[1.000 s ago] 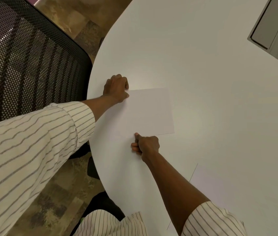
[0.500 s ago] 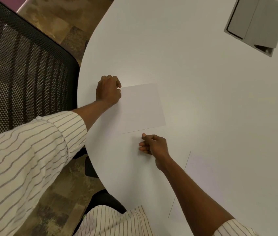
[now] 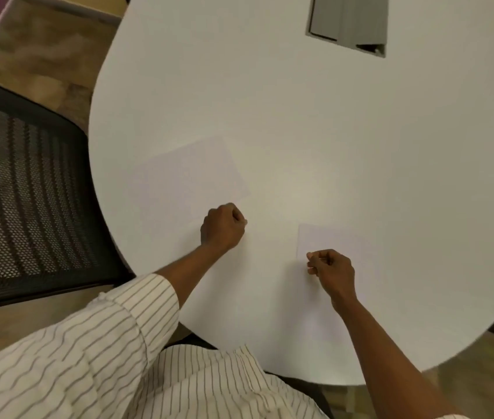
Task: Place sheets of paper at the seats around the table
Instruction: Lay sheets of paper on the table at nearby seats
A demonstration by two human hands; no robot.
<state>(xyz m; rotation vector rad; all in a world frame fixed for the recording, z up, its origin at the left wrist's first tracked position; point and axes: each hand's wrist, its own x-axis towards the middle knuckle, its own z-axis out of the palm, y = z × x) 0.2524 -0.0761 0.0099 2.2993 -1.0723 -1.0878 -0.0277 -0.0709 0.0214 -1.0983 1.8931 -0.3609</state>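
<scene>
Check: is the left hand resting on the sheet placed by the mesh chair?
No. The left hand sits curled just off that sheet's near corner.

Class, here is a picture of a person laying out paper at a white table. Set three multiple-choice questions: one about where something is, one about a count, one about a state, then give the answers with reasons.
1. Where is the grey hatch in the table?
A. At the far end, top of the view
B. Under the left hand
C. On the chair

2. How many sheets of paper lie in plain sight on the table?
A. None
B. Two
C. Five

3. How is the left hand?
A. Spread flat
B. Curled into a loose fist
C. Gripping the chair

Answers: 1 A, the hatch sits far from both hands. 2 B, one sheet lies near the mesh chair and another by the right hand. 3 B, its fingers are folded in.
</scene>
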